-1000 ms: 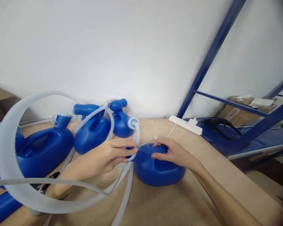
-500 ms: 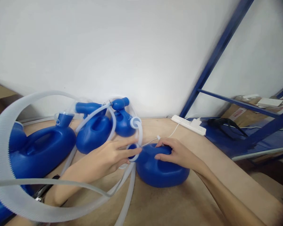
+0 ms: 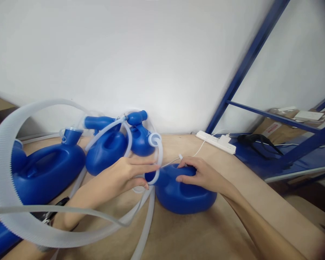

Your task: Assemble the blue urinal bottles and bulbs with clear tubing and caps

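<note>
A blue plastic bottle with a handle (image 3: 184, 195) lies on the tan table top (image 3: 206, 234) in front of me. My right hand (image 3: 203, 175) is wrapped round its handle from above. My left hand (image 3: 124, 177) pinches the end of a white ribbed hose (image 3: 157, 159) right at the bottle's neck opening. The hose loops away to the left in a wide coil (image 3: 5, 169).
Three more blue bottles (image 3: 48, 171) (image 3: 105, 151) (image 3: 139, 139) stand against the white wall, with thin clear tubes over them. A white power strip (image 3: 212, 142) and cable lie behind. A blue metal rack (image 3: 273, 119) with boxes stands to the right.
The view shifted slightly. My left hand keeps working the hose end at the bottle's neck, moving a little; my right hand stays on the handle.
</note>
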A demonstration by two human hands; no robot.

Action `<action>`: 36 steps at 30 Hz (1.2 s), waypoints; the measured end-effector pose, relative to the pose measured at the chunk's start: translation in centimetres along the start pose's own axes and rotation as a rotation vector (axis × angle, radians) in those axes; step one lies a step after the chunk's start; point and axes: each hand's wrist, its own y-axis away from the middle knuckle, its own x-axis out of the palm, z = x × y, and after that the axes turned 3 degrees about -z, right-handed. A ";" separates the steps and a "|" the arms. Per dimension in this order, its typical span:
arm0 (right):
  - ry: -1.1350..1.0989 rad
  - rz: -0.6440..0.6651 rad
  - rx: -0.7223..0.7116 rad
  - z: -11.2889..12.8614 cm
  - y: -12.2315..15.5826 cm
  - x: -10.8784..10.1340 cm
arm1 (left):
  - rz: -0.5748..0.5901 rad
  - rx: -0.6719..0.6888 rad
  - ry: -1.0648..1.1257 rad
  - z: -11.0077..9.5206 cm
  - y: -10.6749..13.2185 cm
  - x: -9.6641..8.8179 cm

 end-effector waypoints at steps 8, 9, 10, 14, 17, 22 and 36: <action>-0.013 0.004 -0.002 0.3 0.0 0.0 | 0.006 -0.041 -0.005 -0.5 -0.2 0.0; -0.009 0.003 -0.002 0.3 0.0 0.0 | 0.008 -0.062 0.000 -0.5 -0.1 0.1; -0.003 0.003 -0.001 0.3 0.0 0.0 | 0.021 -0.096 0.012 -0.5 -0.1 0.3; 0.035 0.005 0.015 0.4 0.3 -0.1 | 0.072 -0.233 0.098 -0.4 0.1 1.0; 0.048 0.016 0.032 0.6 0.4 -0.3 | 0.080 -0.259 0.130 -0.1 -0.1 1.1; 0.015 0.031 0.055 0.5 0.4 -0.4 | 0.114 -0.217 0.004 0.1 -0.5 0.1; -0.016 0.030 0.049 0.7 0.2 -0.4 | 0.103 -0.163 -0.197 -0.1 -0.2 0.4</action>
